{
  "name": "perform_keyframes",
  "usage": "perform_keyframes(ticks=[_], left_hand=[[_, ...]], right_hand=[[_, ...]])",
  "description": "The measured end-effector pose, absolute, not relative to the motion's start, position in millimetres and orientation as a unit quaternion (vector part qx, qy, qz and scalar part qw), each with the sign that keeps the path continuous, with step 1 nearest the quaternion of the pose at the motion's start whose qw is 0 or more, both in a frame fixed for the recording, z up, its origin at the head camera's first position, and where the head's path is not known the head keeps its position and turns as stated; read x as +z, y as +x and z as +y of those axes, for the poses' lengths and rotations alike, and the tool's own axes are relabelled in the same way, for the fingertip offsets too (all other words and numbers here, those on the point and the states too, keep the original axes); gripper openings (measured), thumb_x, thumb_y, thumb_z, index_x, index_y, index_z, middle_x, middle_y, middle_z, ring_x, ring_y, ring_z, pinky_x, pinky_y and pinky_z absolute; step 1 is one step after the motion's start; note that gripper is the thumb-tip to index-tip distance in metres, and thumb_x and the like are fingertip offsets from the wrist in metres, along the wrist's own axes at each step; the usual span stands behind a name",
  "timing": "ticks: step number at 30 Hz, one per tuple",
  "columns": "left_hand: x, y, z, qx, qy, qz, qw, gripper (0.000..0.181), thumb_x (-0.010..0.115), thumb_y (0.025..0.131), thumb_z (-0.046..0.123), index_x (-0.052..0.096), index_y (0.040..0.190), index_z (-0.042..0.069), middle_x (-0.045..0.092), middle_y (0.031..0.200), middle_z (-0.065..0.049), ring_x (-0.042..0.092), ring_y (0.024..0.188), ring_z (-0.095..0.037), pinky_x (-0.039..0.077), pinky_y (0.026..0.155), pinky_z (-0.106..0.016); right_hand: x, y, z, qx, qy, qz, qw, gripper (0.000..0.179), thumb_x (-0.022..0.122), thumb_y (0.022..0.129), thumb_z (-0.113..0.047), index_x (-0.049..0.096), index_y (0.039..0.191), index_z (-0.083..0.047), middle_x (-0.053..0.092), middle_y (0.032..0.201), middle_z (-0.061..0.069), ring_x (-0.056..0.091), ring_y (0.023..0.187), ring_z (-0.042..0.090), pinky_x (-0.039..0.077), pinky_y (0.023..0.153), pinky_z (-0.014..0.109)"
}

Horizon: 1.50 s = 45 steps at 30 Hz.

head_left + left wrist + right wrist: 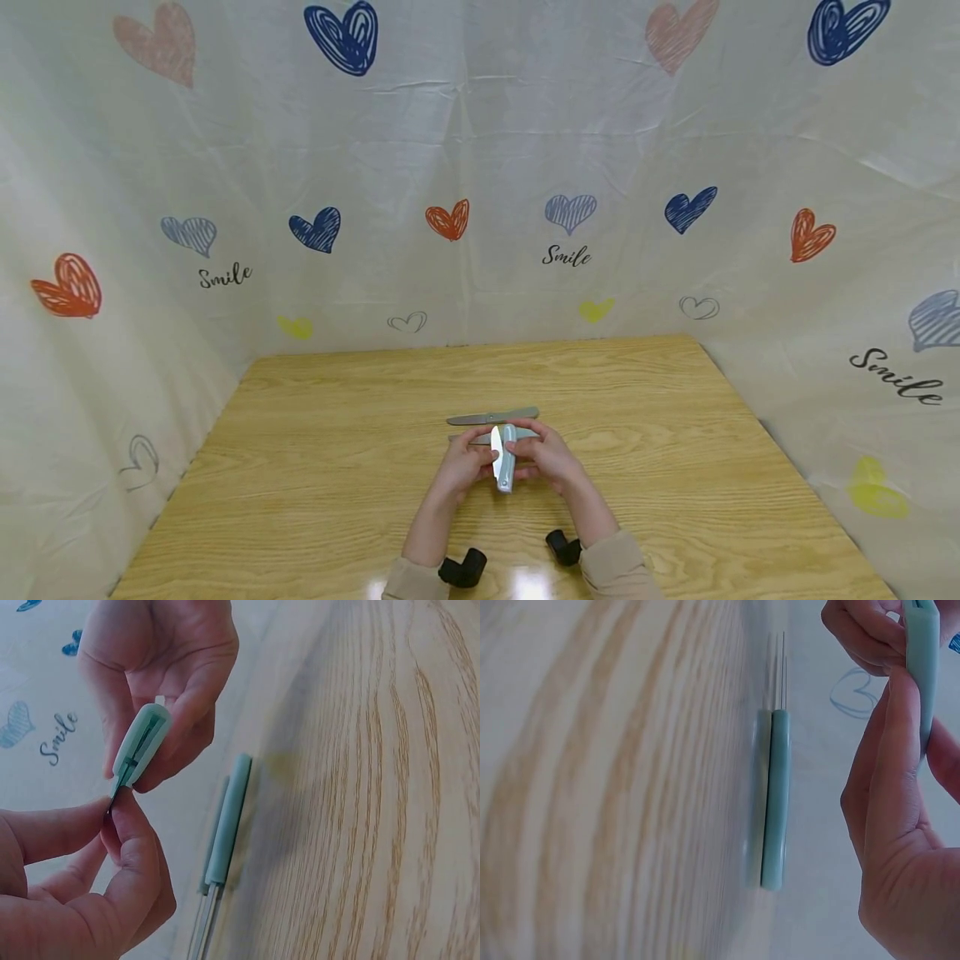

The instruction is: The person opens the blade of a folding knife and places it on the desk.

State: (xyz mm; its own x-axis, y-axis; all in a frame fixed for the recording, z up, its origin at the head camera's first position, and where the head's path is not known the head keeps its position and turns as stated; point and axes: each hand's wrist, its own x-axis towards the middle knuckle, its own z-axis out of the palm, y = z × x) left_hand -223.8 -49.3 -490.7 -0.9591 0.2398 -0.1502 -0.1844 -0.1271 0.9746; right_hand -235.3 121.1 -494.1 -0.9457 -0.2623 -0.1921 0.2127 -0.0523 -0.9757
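Observation:
A folding knife (507, 460) with a pale mint-green handle is held up between both hands above the table. Its blade (496, 448) stands partly folded out, close beside the handle. My left hand (462, 468) pinches the blade between thumb and fingers, as the left wrist view shows from the handle's end. My right hand (552, 457) grips the handle, thumb on one side and fingers on the other. Beyond the hands lie two more mint-handled knives with blades extended: a farther one (513, 414) and a nearer one (527, 432), partly hidden by the hands.
The wood-grain table (337, 467) spreads around the hands. A white cloth (480, 142) printed with hearts and "Smile" hangs behind it and at the sides. Black wrist-worn pieces (465, 568) sit by the beige sleeves (622, 571).

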Motion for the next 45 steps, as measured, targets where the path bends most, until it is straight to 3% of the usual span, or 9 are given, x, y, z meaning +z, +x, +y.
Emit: perform_keyframes(ticks=[7,29,37,45], left_hand=[[-490.6,-223.9,-49.7,0.752,0.012,0.646,0.133,0.05,0.054,0.091,-0.009,0.04,0.138,-0.012,0.056,0.084,-0.004,0.056,0.072,-0.013,0.052,0.065,-0.024],[-494.3,-225.4,-50.3,0.762,-0.006,0.641,0.093,0.053,0.054,0.088,-0.013,0.04,0.139,-0.009,0.056,0.089,-0.016,0.056,0.07,-0.015,0.053,0.065,-0.026],[-495.8,-225.1,-50.7,0.769,-0.004,0.632,0.09,0.054,0.053,0.088,-0.015,0.039,0.14,-0.009,0.055,0.083,-0.006,0.057,0.069,-0.014,0.055,0.066,-0.029],[-496.4,-225.8,-51.0,0.772,-0.016,0.631,0.081,0.054,0.053,0.088,-0.014,0.038,0.139,-0.009,0.057,0.087,-0.016,0.06,0.068,-0.015,0.059,0.07,-0.036]], right_hand=[[-496.6,-236.3,122.8,-0.724,-0.009,0.672,0.151,0.05,0.062,0.094,-0.008,0.044,0.14,0.001,0.063,0.107,0.016,0.066,0.086,0.022,0.06,0.068,0.036],[-499.3,-239.8,124.1,-0.737,0.029,0.663,0.128,0.05,0.062,0.091,-0.004,0.043,0.137,0.003,0.061,0.091,0.009,0.064,0.078,0.017,0.059,0.064,0.03],[-496.9,-237.7,127.5,-0.735,0.033,0.666,0.124,0.05,0.061,0.092,-0.003,0.042,0.138,0.003,0.06,0.093,0.01,0.064,0.079,0.017,0.059,0.069,0.033],[-499.0,-239.1,128.4,-0.75,0.039,0.651,0.114,0.049,0.06,0.091,0.0,0.042,0.136,0.004,0.061,0.091,0.01,0.065,0.078,0.018,0.059,0.067,0.032]])
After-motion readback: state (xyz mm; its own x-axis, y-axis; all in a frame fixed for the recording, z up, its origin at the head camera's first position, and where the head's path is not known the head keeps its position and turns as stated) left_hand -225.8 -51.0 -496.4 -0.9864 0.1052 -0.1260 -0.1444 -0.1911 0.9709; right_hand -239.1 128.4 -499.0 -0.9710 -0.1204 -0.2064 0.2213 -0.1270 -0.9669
